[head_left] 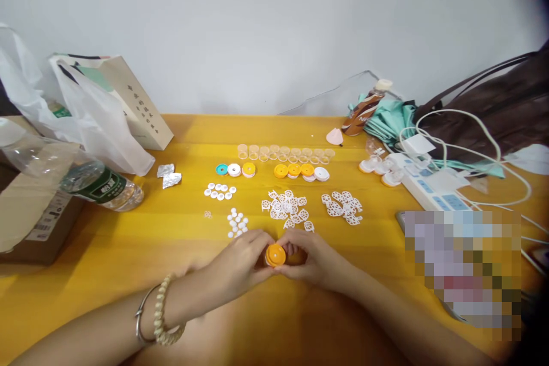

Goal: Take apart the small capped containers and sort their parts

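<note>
Between my two hands, low in the middle of the head view, is a small round orange cap (pixel 275 255). My left hand (pixel 244 260) curls its fingers and thumb around the cap's left side. My right hand (pixel 311 257) pinches it from the right, some fingers folded behind it. Just beyond my hands lie small white round pieces (pixel 238 222) and a pile of white lattice-like plastic pieces (pixel 286 206). A second group of lattice pieces (pixel 342 207) is to the right. Orange caps (pixel 294 170), a teal cap (pixel 222 169) and white caps (pixel 234 170) form a row farther back.
Clear plastic cups (pixel 283 153) line up behind the caps. At left are a lying water bottle (pixel 103 183), paper bag (pixel 139 106) and cardboard box (pixel 43 229). At right are a power strip (pixel 424 186) with cables, a brown bottle (pixel 364 111) and a dark bag (pixel 484 103).
</note>
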A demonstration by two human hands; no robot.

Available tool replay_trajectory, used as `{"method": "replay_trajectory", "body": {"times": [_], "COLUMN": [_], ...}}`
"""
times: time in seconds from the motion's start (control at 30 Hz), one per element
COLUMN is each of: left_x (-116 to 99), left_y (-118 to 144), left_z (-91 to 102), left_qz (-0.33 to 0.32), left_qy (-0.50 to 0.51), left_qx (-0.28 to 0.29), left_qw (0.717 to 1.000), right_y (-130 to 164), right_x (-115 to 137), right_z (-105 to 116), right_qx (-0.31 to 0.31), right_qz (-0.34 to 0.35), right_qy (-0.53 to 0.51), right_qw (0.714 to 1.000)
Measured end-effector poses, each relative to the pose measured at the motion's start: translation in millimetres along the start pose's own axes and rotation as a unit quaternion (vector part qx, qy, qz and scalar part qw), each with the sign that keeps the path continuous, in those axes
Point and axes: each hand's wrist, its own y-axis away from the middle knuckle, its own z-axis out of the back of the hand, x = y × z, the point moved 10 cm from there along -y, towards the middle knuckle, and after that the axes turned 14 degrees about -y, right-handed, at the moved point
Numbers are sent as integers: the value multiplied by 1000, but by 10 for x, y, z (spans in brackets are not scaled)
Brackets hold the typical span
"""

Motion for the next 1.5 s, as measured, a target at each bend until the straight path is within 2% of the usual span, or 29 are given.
{"method": "replay_trajectory", "body": {"times": [0.13,0.27,0.43,0.5,0.57,0.7,0.77,0.87,0.97,1.07,1.27,1.33,1.4,1.47,1.5], "left_x": [72,150,168,124,78,5,-41,-90,-86,-85,-59,-49,-33,-5,13], "left_y": [30,21,45,52,57,62,62,66,69,66,60,66,73,78,79], "left_z": [1,-64,-146,-128,-103,-62,-59,-78,-98,-87,-86,-90,-92,-95,-98], "left_qz": [66,109,107,87,71,45,26,8,11,8,12,12,14,24,32], "left_qy": [117,197,214,187,161,132,125,115,116,116,111,112,114,119,123], "left_qx": [-25,-25,-11,-8,-5,-14,-17,-14,-10,-14,-12,-16,-23,-31,-34], "left_qw": [991,974,971,978,984,990,992,993,993,993,994,993,993,992,991], "right_y": [27,58,77,101,160,393,452,403,275,125,2,55,151,200,178], "right_x": [91,201,221,163,47,-246,-372,-527,-669,-773,-811,-682,-402,-97,13], "right_z": [63,237,586,822,1148,1900,2166,2353,2355,2257,2129,2153,2130,1916,1728], "right_qx": [-65,-141,-211,-255,-319,-450,-460,-420,-370,-319,-278,-321,-391,-406,-377], "right_qz": [56,89,79,67,37,-37,-75,-107,-139,-171,-186,-166,-104,-28,-6], "right_qy": [9,2,-25,-12,25,103,160,211,231,254,220,210,210,186,166], "right_qw": [996,986,974,965,947,886,870,876,889,897,917,908,890,894,911]}}
